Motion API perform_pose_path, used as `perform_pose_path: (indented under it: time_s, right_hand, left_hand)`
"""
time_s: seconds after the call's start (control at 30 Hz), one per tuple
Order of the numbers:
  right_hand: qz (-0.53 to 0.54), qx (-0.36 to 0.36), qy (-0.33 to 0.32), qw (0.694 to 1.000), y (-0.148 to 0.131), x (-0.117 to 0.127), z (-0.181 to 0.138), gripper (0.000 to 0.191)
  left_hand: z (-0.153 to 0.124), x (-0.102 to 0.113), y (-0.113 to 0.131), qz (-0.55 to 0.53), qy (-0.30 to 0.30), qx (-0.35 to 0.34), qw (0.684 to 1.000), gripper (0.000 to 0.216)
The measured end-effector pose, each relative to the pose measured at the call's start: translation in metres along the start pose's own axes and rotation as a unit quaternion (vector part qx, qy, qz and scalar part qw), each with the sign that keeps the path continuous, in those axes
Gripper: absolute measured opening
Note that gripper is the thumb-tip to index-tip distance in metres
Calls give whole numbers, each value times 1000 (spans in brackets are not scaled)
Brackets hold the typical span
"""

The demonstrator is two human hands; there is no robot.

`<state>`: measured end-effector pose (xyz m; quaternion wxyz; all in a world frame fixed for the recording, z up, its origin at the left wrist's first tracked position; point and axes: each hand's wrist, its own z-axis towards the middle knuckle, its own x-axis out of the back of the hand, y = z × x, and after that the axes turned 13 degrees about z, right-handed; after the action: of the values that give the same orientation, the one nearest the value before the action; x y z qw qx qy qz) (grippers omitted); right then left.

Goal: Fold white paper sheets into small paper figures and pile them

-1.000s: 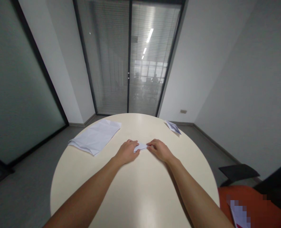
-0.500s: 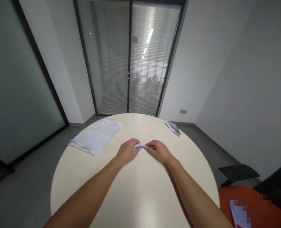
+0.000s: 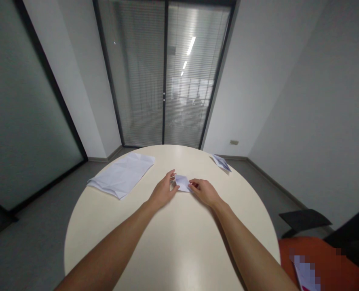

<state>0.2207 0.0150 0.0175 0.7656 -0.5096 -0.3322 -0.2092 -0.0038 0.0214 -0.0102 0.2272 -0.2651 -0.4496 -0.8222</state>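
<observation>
A small folded piece of white paper [image 3: 182,183] is between my two hands above the middle of the round table, its broad face showing. My left hand [image 3: 164,189] has it at the left edge, thumb at the lower corner and fingers at the upper one. On the other side, my right hand [image 3: 205,190] pinches the right edge between thumb and curled fingers. Both forearms reach in from the bottom of the view.
A stack of creased white sheets [image 3: 121,174] lies at the table's left. Near the far right edge sits another folded paper [image 3: 221,163]. The cream round table [image 3: 179,238] stands before glass doors [image 3: 164,81]. An orange-seated chair [image 3: 328,258] is at lower right.
The folded paper has turned from a thin, narrow strip to a broader face. My left fingers have lifted and spread somewhat; my right hand has barely shifted.
</observation>
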Motion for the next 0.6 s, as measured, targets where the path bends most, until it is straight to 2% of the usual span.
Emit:
perform_pose_path:
  time_s: [0.27, 0.47, 0.6]
  right_hand:
    - [67, 5, 18, 998, 5, -6, 0, 39]
    - [97, -13, 17, 995, 5, -6, 1, 40]
    - [65, -35, 23, 997, 5, -4, 1, 34]
  left_hand:
    - [-3, 3, 3, 87, -44, -50, 994, 49]
    - [-5, 6, 6, 115, -62, -78, 988, 51]
    - [-6, 7, 3, 115, -73, -96, 986, 54]
